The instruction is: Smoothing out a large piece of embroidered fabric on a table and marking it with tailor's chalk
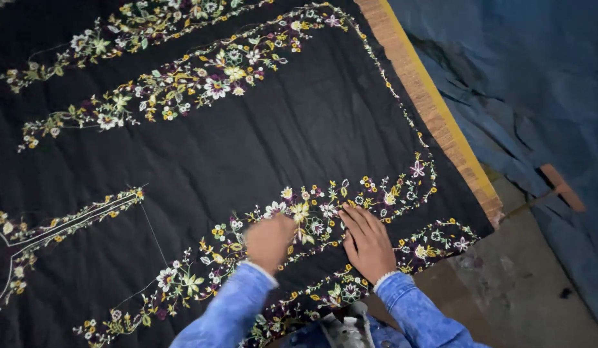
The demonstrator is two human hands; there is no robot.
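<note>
Black fabric (247, 142) with floral embroidery (325, 212) lies spread across a desk (434, 109). On its near embroidered band, the left hand (270, 241) looks curled but blurred; the right hand (370, 241) presses flat, fingers spread. Dragging could snag threads.

The embroidered cloth (247, 142) lies spread over the table (434, 109), whose edge shows along the cloth's right side, with the left hand (270, 241) and the right hand (370, 241) resting side by side on the cloth's near floral band (near the lower right corner), and a tarp (524, 77) beyond the table to the right.
</note>
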